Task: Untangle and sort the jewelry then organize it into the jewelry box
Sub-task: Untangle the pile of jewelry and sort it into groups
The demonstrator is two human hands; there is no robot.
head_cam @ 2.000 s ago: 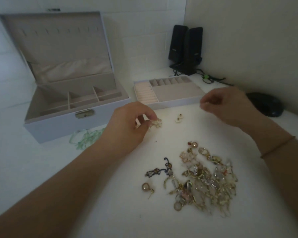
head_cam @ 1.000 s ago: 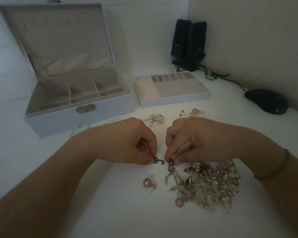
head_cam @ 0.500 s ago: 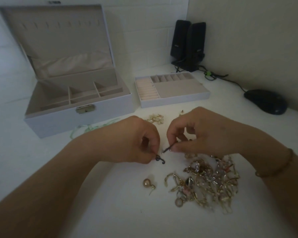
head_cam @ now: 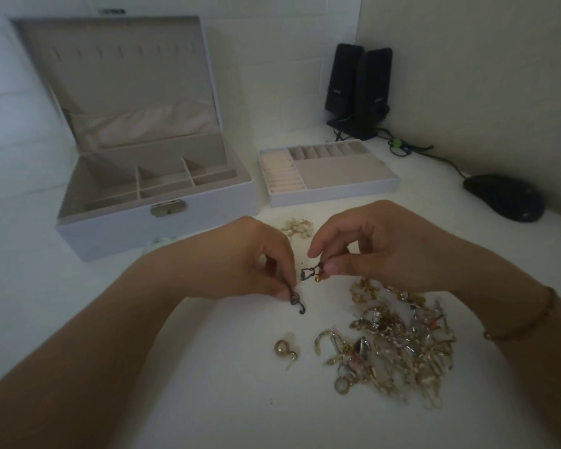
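Observation:
My left hand (head_cam: 240, 257) pinches a small dark hooked earring (head_cam: 297, 303) just above the white table. My right hand (head_cam: 379, 244) pinches a second dark earring (head_cam: 310, 273), held a little higher and apart from the first. A tangled pile of gold jewelry (head_cam: 399, 341) lies below my right hand. A single pearl earring (head_cam: 284, 350) lies left of the pile. A small pale cluster of jewelry (head_cam: 297, 226) sits behind my hands. The open jewelry box (head_cam: 110, 228) stands at the back left, its removable tray (head_cam: 331, 192) beside it.
Two black speakers (head_cam: 358, 89) with cables stand in the back corner. A black mouse (head_cam: 504, 197) lies at the right by the wall. A pale green piece (head_cam: 161, 243) peeks out behind my left wrist, in front of the box.
Both hands came down to the pile and picked out the dark piece. It has come apart into two earrings, the right hand lifting one up and away from the left.

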